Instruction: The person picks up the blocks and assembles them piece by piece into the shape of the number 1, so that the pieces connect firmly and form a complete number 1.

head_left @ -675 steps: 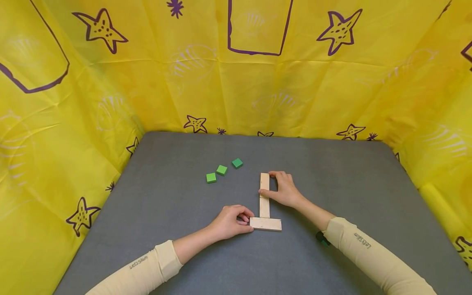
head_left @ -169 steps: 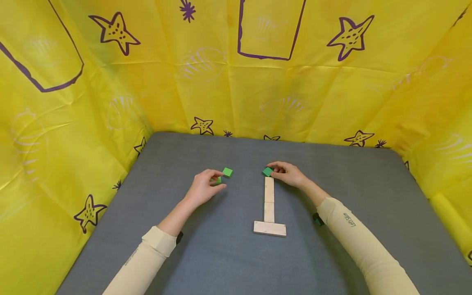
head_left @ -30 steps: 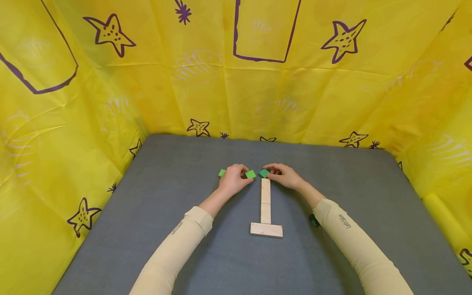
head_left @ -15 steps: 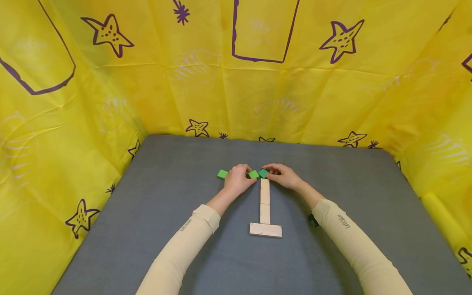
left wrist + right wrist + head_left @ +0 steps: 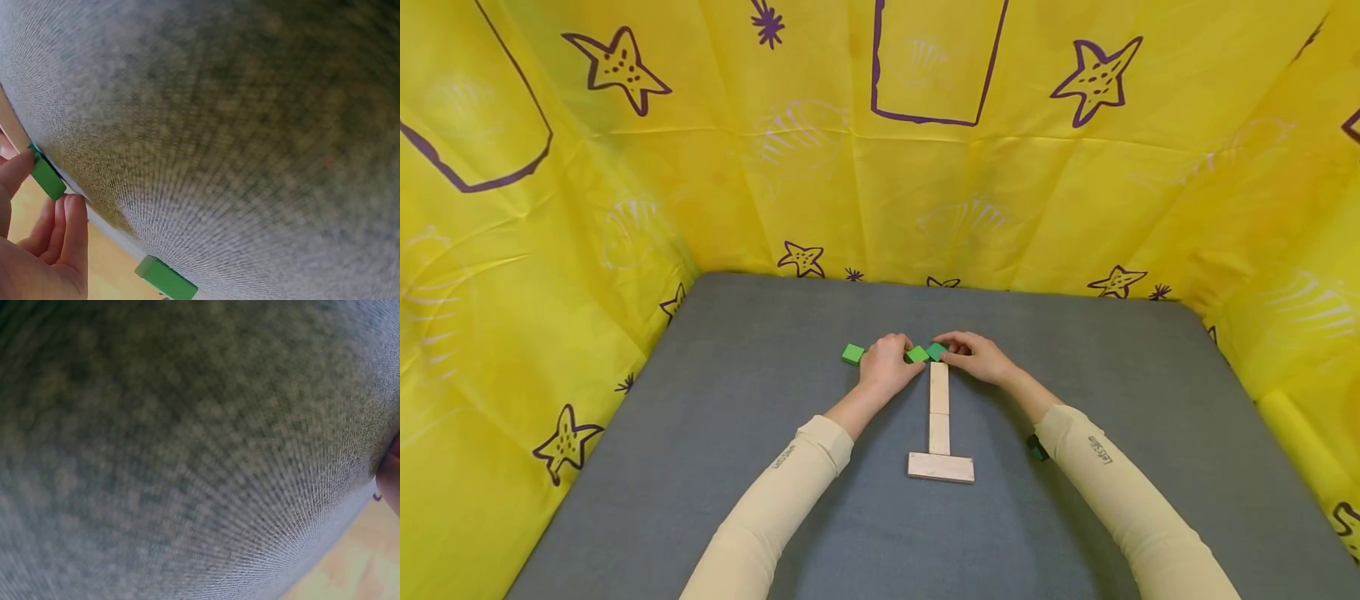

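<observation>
My left hand [image 5: 883, 365] pinches a light green square block [image 5: 917, 355] between thumb and fingers. That block's corner meets or nearly meets a darker green square block [image 5: 937, 351], which my right hand [image 5: 979, 358] pinches from the right. The darker block sits at the top end of two pale wooden planks [image 5: 939, 387] laid end to end. Across their near end lies a third wooden plank [image 5: 941, 467]. Left of my left hand is another light green block [image 5: 853, 354], also seen in the left wrist view. The right wrist view shows only part of a finger [image 5: 390, 478].
Everything lies on a grey table [image 5: 737, 433]. Yellow cloth [image 5: 820, 192] with purple starfish drawings rises behind it and along both sides. A dark wrist device [image 5: 1037, 448] sits under the right sleeve.
Over the last second my left hand has slid the light green block right, up to the darker one. Earlier, the darker block came from the left to the planks' top. My right hand stays there.
</observation>
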A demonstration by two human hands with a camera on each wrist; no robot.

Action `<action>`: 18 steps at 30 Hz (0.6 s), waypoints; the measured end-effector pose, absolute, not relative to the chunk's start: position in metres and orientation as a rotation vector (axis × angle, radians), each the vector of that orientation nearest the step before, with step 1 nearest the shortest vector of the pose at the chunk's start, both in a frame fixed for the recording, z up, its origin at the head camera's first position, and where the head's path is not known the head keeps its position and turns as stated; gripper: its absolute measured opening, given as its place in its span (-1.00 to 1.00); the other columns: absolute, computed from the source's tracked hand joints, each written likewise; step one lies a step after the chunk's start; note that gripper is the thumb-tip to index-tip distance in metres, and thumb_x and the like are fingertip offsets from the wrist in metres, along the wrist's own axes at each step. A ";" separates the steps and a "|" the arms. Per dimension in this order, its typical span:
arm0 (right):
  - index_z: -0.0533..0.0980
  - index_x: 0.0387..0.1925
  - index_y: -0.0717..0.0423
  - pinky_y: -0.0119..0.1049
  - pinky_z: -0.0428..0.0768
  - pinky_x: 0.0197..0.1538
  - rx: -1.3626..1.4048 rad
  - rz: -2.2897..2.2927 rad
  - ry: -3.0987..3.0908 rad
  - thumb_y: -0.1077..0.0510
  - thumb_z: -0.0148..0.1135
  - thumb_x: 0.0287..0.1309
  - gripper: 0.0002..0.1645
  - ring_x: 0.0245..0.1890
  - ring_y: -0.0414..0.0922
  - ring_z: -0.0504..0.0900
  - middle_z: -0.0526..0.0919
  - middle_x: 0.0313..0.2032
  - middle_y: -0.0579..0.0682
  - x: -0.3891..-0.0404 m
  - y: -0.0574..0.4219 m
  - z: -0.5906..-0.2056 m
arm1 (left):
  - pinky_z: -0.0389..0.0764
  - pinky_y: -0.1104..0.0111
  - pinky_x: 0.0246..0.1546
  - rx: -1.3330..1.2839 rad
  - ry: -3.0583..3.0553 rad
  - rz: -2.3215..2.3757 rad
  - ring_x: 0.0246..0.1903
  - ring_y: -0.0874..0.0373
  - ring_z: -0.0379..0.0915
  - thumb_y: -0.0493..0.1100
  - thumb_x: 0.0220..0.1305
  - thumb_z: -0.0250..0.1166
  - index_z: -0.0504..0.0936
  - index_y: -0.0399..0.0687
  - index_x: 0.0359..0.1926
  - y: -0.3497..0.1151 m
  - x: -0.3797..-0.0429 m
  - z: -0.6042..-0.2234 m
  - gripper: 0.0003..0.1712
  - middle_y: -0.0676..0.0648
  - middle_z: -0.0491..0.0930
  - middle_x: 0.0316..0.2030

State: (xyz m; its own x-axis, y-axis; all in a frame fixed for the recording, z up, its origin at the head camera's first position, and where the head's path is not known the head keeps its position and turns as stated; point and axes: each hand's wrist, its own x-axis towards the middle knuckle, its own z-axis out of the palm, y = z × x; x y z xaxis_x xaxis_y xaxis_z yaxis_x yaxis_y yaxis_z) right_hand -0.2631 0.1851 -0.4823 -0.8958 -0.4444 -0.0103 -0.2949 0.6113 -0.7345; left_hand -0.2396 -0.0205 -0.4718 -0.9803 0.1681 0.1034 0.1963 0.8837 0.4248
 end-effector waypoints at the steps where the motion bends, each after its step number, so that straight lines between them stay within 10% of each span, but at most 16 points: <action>1: 0.52 0.18 0.10 -0.22 0.41 -0.23 -0.610 -1.152 2.644 0.09 0.22 0.32 -0.57 -0.33 -0.09 0.44 0.54 -0.26 -0.01 -0.263 0.185 -0.482 | 0.60 0.20 -0.34 -0.291 -2.985 -0.675 -0.27 0.04 0.59 0.09 0.09 0.47 0.69 -0.05 -0.14 -0.020 -0.240 -0.472 -0.60 -0.03 0.62 -0.27; 18: 0.53 0.16 0.10 -0.23 0.40 -0.23 -0.593 -1.160 2.652 0.10 0.23 0.31 -0.58 -0.32 -0.10 0.43 0.53 -0.26 0.00 -0.263 0.184 -0.482 | 0.59 0.18 -0.40 -0.307 -2.959 -0.655 -0.30 0.03 0.58 0.10 0.08 0.48 0.66 -0.06 -0.23 -0.019 -0.236 -0.472 -0.62 -0.04 0.60 -0.34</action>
State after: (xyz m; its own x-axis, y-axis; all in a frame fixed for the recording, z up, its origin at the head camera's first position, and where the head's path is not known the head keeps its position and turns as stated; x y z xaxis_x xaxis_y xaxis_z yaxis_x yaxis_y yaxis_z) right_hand -0.2628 0.1841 -0.4821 -0.9027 -0.4302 -0.0105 -0.2844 0.6147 -0.7357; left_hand -0.2356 -0.0189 -0.4722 -0.9753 0.1747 0.1354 0.2156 0.8874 0.4075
